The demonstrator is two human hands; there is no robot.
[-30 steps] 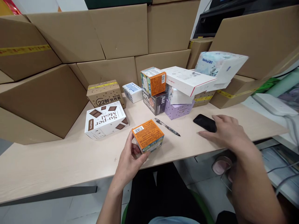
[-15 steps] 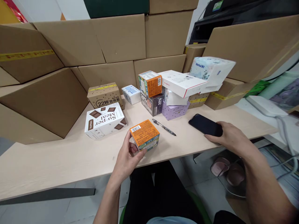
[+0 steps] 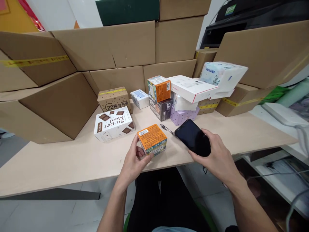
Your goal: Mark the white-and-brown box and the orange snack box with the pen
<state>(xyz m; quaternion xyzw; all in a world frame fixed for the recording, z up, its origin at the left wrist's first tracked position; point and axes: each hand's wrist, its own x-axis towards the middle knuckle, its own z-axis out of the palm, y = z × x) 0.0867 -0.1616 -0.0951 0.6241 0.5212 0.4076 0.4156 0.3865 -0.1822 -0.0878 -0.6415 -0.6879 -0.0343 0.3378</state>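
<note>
An orange-topped small carton (image 3: 152, 137) rests on the table near its front edge. My left hand (image 3: 135, 161) is closed around its left side and near corner, with the thumb along the front face. In my right hand (image 3: 217, 158) is a black smartphone (image 3: 193, 137), screen up, gripped by its near right end between thumb and fingers. The phone's far left end lies over part of a pen (image 3: 166, 128), hiding the pen's near end. Whether the phone touches the table I cannot tell.
To the left stand a white Su-per Meal box (image 3: 114, 124) and a brown carton (image 3: 114, 99). Behind the pen are stacked a second orange box (image 3: 159, 88), a dark box (image 3: 160, 109), a purple box (image 3: 184, 115) and a flat white box (image 3: 193, 88). Large cardboard boxes (image 3: 130, 45) wall the back.
My right hand has brought the smartphone leftward, from the table's right side to beside the orange carton, over the pen's end. My left hand keeps its hold; the view has shifted slightly.
</note>
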